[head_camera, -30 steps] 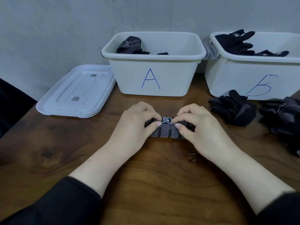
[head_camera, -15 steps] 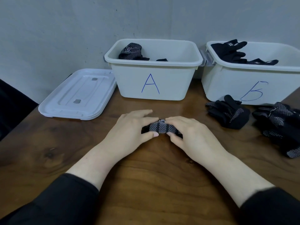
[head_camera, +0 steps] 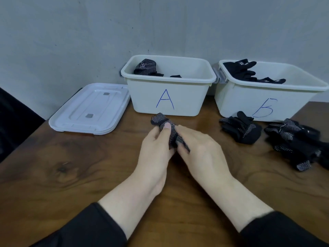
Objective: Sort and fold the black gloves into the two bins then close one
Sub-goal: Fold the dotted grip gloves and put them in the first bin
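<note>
A folded black glove with white dots (head_camera: 161, 121) is held upright just in front of bin A. My left hand (head_camera: 156, 145) pinches it with the thumb on its front. My right hand (head_camera: 201, 150) grips its lower end from the right. Bin A (head_camera: 169, 97), white with a blue letter, holds a folded dotted glove (head_camera: 145, 66). Bin Б (head_camera: 249, 100) to its right holds plain black gloves (head_camera: 243, 69). Loose gloves lie in front of bin Б: one small heap (head_camera: 243, 130) and a bigger pile (head_camera: 295, 141) further right.
A white lid (head_camera: 90, 109) lies flat on the wooden table (head_camera: 71, 166) to the left of bin A. A grey wall stands right behind the bins. A dark object fills the far left edge.
Both hands have lifted the folded glove off the table and turned it upright, moving it closer to bin A. The camera has tilted up.
</note>
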Tool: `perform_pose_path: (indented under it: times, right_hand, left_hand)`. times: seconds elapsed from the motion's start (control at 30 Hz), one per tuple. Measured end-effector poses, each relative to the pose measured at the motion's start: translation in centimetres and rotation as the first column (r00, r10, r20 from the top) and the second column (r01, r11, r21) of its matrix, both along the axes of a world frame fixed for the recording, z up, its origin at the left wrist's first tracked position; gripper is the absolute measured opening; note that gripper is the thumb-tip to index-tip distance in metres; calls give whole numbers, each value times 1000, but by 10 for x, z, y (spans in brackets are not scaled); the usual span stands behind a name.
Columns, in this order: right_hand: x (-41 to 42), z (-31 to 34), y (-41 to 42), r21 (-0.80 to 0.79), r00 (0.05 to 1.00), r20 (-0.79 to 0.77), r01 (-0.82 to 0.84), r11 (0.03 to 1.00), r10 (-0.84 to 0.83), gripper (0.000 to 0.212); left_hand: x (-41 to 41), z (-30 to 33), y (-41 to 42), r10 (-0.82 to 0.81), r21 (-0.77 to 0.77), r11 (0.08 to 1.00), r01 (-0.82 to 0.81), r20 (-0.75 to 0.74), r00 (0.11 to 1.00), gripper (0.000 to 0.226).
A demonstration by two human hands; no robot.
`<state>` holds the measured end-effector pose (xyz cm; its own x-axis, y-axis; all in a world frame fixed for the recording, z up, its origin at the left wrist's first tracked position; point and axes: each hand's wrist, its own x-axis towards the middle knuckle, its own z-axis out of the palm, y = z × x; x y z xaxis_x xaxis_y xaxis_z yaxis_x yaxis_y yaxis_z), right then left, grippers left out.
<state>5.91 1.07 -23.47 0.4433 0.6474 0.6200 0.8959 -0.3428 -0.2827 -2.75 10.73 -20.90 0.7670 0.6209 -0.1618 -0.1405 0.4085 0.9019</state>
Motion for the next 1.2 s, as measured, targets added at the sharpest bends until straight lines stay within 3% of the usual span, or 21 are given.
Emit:
perform_pose_path:
  times: [0.13,0.2,0.27,0.33,0.4,0.47,0.53,0.67,0.77,0.87,1.03,1.13,1.2]
  right_hand:
    - [-17,1,3,-15,990,-53,-129,992,128,41]
    - [-22,8,3,86,953,-264,-127,988,145,30]
    - [-17,17,7,205,858,-501,-4,979,109,21]
    - [-9,27,12,176,714,-698,97,980,55,28]
    - [-3,34,16,169,492,-860,28,985,134,29]
    - [-2,42,16,219,272,-936,-43,975,222,22]
    - [0,47,14,243,133,-960,-55,969,248,25]
    - [3,54,15,221,146,-961,-116,968,236,28]
    - [2,56,16,257,30,-964,-143,956,263,29]
    - [3,56,17,269,-8,-963,-120,956,270,20]
    - [15,69,19,262,56,-962,-94,961,268,23]
    - [17,74,22,326,-47,-945,-130,936,322,34]
    - [20,77,26,354,-68,-935,-104,930,348,35]
  left_hand:
    - [-1,-3,18,42,-172,985,-29,72,997,30]
    - [-2,-5,29,55,-221,974,-41,61,997,29]
    - [-2,-6,33,67,-246,968,-48,66,996,29]
    - [-1,-5,34,57,-240,970,-30,105,993,30]
    - [-1,-4,34,12,-192,981,17,149,989,30]
    - [-1,-4,33,-32,-139,989,57,175,984,32]
    - [-1,-3,34,-58,-108,991,81,199,978,33]
    - [-3,0,37,-91,-79,990,113,240,966,35]
    - [-4,-1,41,-110,43,994,104,195,975,32]
    - [-2,1,42,-124,134,986,104,151,981,28]
    - [5,13,48,-168,144,979,144,167,971,32]
    - [9,19,53,-166,263,956,128,124,978,29]
    - [12,27,58,-184,345,927,149,73,980,27]
